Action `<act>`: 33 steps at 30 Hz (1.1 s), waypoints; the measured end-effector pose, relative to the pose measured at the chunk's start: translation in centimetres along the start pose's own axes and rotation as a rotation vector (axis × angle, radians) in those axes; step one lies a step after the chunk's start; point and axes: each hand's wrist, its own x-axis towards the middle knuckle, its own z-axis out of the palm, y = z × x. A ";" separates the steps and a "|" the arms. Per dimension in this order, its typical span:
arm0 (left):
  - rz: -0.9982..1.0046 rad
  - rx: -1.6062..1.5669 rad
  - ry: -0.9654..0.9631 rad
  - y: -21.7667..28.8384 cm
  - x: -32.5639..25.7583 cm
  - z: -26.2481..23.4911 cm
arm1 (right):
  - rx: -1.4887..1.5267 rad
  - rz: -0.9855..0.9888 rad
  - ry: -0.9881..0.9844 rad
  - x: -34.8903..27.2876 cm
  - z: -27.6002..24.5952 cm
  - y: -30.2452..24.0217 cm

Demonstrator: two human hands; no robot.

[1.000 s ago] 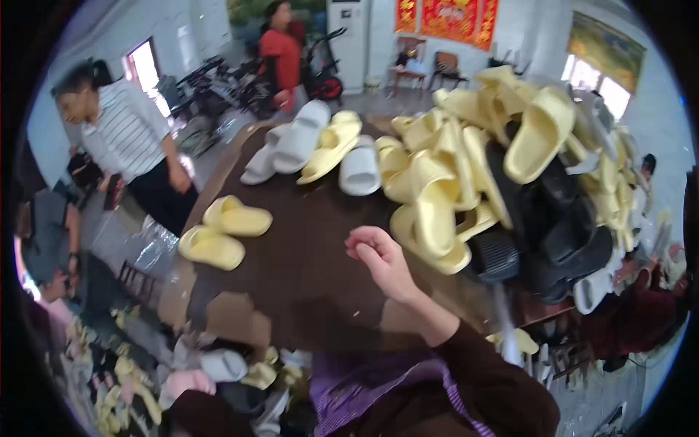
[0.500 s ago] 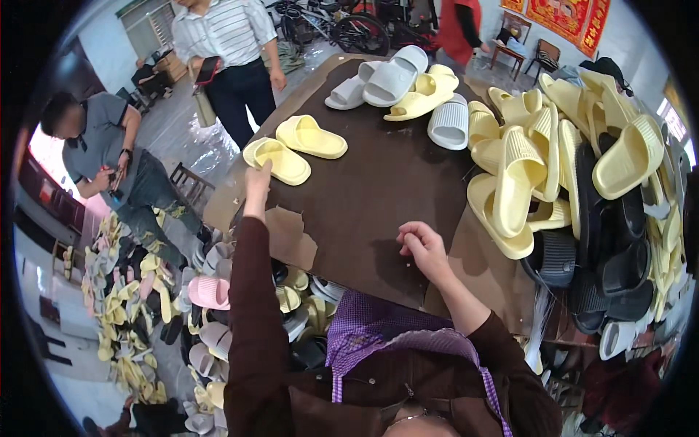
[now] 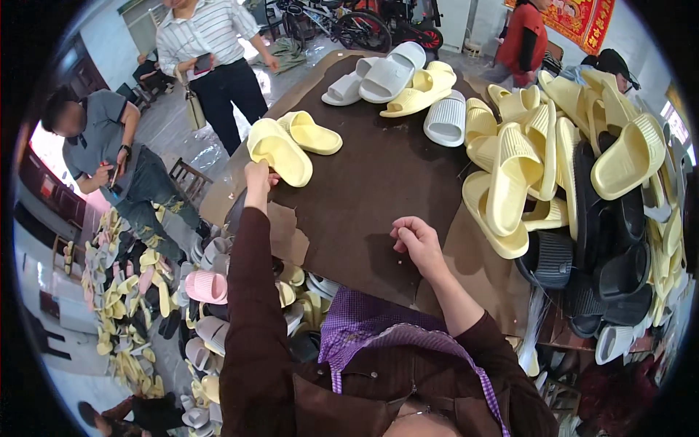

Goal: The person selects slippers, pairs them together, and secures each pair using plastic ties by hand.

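Pale yellow slipper (image 3: 279, 151) at the fingertips of the left hand (image 3: 257, 178); second pale yellow slipper (image 3: 312, 132) just beyond it. Dark brown desk (image 3: 378, 182) under both hands, tan cardboard edge (image 3: 287, 233) near the left wrist. Dark maroon sleeves; purple-and-white checked apron (image 3: 378, 331) below the right hand (image 3: 416, 240). Beyond the hands: white and light grey slippers (image 3: 389, 69), one ribbed white slipper (image 3: 445, 118). Right of the right hand: heap of pale yellow ribbed slippers (image 3: 513, 175), black slippers (image 3: 611, 269) beneath. Left of the left arm, on the floor: one pink slipper (image 3: 206, 286) among yellow and white ones.
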 end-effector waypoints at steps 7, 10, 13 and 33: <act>0.184 -0.179 -0.132 1.2 -11.2 3.0 | -0.019 -0.125 0.057 0.3 0.8 -0.2; 0.246 -0.191 -0.170 1.1 -16.2 5.1 | -0.037 -0.198 0.133 0.1 1.2 -0.4; 0.309 -0.200 -0.189 1.5 -20.9 6.0 | 0.045 -0.226 0.073 -0.3 2.5 -1.7; 0.255 0.029 -0.469 -4.1 -28.8 2.9 | 0.497 -0.589 0.431 -1.5 -17.9 -31.3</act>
